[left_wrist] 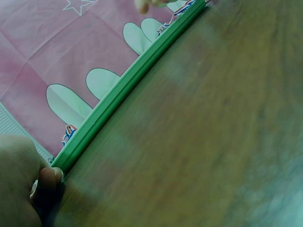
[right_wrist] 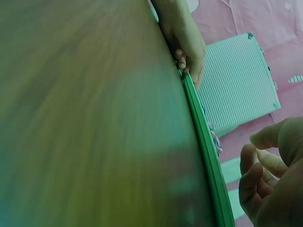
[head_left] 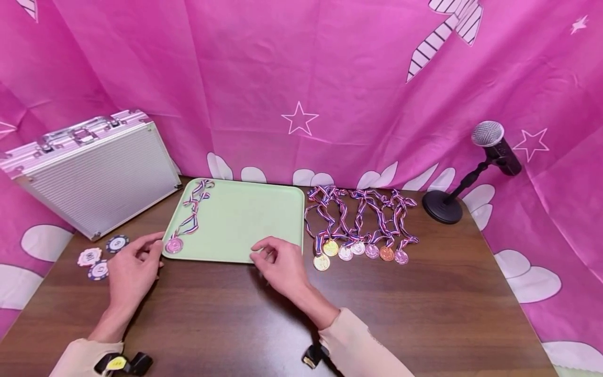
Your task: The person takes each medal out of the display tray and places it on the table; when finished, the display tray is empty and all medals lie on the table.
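Head view: at lower centre of the frame the green tray (head_left: 245, 220) lies on the table (head_left: 424, 303). The left hand (head_left: 132, 269) touches its near-left corner, fingers lightly bent beside a medal (head_left: 174, 245). The right hand (head_left: 282, 267) hovers loosely curled at the near edge, holding nothing.

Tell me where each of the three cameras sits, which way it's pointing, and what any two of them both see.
Head: worn on the head, looks forward and down at the table, both forearms, the left hand and right hand visible.
Left wrist: low over the tabletop, looks along the green tray rim; left fingertips touch its corner.
Right wrist: low, looks along the same rim toward the aluminium case; curled right fingers show.
Shared: both wrist views see the tray edge and the opposite hand.
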A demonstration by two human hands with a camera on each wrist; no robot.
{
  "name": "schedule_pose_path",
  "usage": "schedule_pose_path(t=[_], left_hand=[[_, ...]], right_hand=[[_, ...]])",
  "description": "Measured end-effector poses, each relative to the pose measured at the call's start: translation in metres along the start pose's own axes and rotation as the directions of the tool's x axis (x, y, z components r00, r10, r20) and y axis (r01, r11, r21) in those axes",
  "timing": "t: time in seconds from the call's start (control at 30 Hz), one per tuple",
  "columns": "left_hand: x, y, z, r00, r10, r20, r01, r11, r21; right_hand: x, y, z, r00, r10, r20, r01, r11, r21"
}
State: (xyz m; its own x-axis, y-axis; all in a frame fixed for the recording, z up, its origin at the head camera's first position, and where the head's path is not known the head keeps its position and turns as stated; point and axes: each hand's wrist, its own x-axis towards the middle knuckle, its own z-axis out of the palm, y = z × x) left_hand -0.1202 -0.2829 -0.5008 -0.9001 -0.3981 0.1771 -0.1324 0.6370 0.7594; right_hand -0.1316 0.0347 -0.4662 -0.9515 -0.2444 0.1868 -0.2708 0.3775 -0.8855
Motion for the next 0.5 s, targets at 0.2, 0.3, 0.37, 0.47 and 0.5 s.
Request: schedule_pose_path(t=[0.2,0.3,0.37,0.47,0.5], left_hand=[[0.001,0.000,0.001,1.000,0.012,-0.015,-0.012,1.000,-0.018],[0.001,0.000,0.000,1.000,0.010,-0.017,-0.010,1.000,-0.025],[0.001,0.000,0.000,1.000,0.013,-0.022,-0.014,1.000,-0.026],[0.002,-0.001,0.000,1.000,0.015,-0.025,-0.016,0.999,-0.030],[0.002,-0.001,0.001,1.000,0.017,-0.026,-0.017,0.999,-0.032]], right_hand=[[0.010,-0.008,0.027,1.000,-0.009,0.024,0.009,1.000,-0.012],[0.014,-0.012,0.038,0.999,-0.005,0.033,0.006,1.000,-0.025],[0.017,-0.013,0.045,0.999,-0.011,0.037,0.013,0.999,-0.042],[0.022,-0.014,0.054,0.999,-0.014,0.028,0.016,0.998,-0.062],[0.024,-0.015,0.057,1.000,-0.011,0.026,0.013,0.998,-0.067]])
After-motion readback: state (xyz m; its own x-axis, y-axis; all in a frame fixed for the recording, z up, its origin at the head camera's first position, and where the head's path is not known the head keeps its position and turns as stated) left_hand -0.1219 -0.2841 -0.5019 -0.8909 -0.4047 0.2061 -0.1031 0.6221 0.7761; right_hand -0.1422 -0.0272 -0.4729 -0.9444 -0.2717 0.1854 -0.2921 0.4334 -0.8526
